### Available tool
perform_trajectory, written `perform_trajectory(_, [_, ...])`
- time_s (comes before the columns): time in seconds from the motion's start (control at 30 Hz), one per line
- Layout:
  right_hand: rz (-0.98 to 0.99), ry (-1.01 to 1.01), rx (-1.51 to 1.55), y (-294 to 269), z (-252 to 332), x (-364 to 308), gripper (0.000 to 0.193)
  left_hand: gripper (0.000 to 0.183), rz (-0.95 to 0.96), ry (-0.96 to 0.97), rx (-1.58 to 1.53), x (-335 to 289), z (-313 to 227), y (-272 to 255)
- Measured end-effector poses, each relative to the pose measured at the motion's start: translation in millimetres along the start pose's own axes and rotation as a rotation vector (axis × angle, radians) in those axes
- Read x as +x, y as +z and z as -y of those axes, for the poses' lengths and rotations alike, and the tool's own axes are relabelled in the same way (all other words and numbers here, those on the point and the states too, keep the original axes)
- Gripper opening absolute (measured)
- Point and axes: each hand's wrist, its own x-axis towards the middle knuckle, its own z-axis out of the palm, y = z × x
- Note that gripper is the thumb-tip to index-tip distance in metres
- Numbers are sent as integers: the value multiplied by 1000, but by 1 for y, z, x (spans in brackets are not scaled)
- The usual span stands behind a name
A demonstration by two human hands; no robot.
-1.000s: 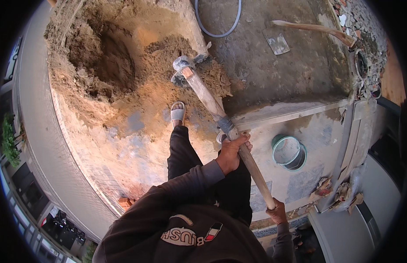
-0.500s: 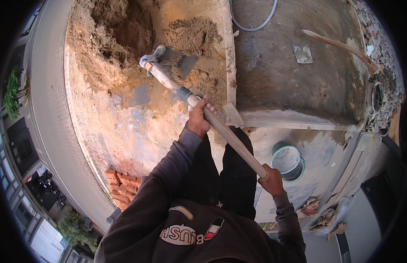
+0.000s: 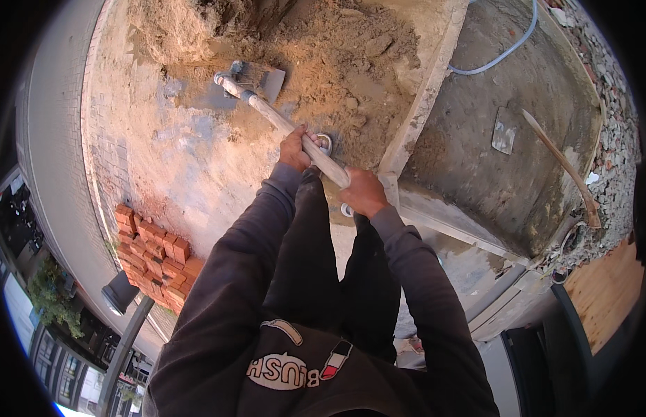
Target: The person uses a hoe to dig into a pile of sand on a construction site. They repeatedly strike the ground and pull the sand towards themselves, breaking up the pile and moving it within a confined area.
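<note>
Both my hands are wrapped round the wooden handle of a hoe (image 3: 271,113), which slants from the upper left down toward my knees. My left hand (image 3: 296,147) grips it around the middle. Close below, my right hand (image 3: 365,192) holds it nearer the lower end. The hoe's mud-smeared metal head rests at the edge of the spread damp sand (image 3: 344,76), its flat blade turned to the right. Just beyond the head rises a taller sand heap (image 3: 198,31).
A second hoe (image 3: 562,160) lies in a wet, walled bay at right, behind a low concrete kerb (image 3: 427,90). A pale hose (image 3: 500,59) curves there. Stacked orange bricks (image 3: 152,254) stand at left. Broken rubble (image 3: 611,125) lines the far right.
My right hand has moved up the handle, much closer to my left. The view has shifted, with more of the brick stack showing and the bucket mostly hidden behind my arm.
</note>
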Motion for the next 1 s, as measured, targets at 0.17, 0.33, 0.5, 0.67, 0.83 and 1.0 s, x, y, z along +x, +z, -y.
perform_trajectory(0.17, [52,24,-78,-19,-7,30,37,18,-69,54,45,6,24,36])
perform_trajectory(0.33, [64,32,-132,-32,-49,0,41,12,-95,40,138,-2,79,51])
perform_trajectory(0.5, [46,39,-99,-44,-100,-47,43,11,-80,18,193,-29,141,77])
perform_trajectory(0.67, [4,121,-150,-43,-115,-90,42,13,-77,-56,230,-55,175,81])
perform_trajectory(0.83, [-2,225,-156,-46,-102,-132,40,12,-43,-151,170,-61,215,64])
perform_trajectory(1.0, [6,294,-138,-29,-113,-154,42,13,-55,-161,290,-82,232,62])
